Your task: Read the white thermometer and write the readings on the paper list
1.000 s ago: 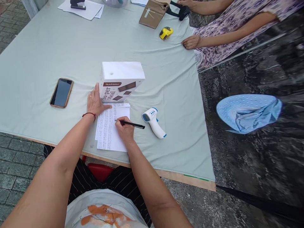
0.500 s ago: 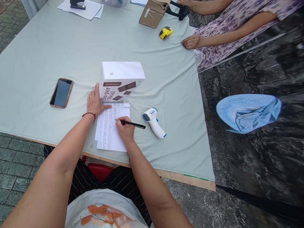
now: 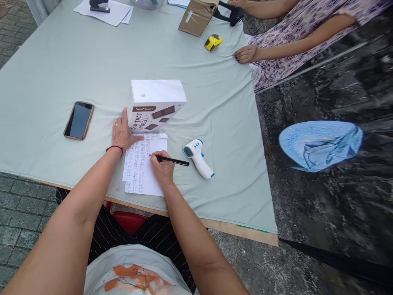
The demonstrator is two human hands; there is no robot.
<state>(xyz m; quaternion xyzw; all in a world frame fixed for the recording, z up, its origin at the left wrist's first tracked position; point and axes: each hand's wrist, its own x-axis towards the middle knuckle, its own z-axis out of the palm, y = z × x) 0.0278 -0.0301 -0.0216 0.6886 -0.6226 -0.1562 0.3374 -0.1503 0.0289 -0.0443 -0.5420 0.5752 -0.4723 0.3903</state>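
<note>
A: How're the hands sitting?
B: Right hand (image 3: pixel 162 168) pinched round a black pen (image 3: pixel 173 160), tip at the handwritten sheets (image 3: pixel 135 172) by the table's (image 3: pixel 61 73) near edge. Left hand (image 3: pixel 122 133) spread, thumb on the paper, fingers alongside the Super Meal box (image 3: pixel 158 114).
A: Anything in the way?
B: That box, standing just past the sheets. Infrared thermometer (image 3: pixel 201 163) right, smartphone (image 3: pixel 79 120) left, tape measure (image 3: pixel 213 42) far.

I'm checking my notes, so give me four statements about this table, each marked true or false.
1. The right hand holds a slim black pen. True.
2. The left hand holds the brown-cased black phone. False: the left hand is spread at the edge of the handwritten white paper sheets.
3. The white-and-blue plastic thermometer lies right of the sheets. True.
4. The yellow-and-black tape measure sits on the white cardboard box. False: the tape measure lies on the pale green tablecloth.
</note>
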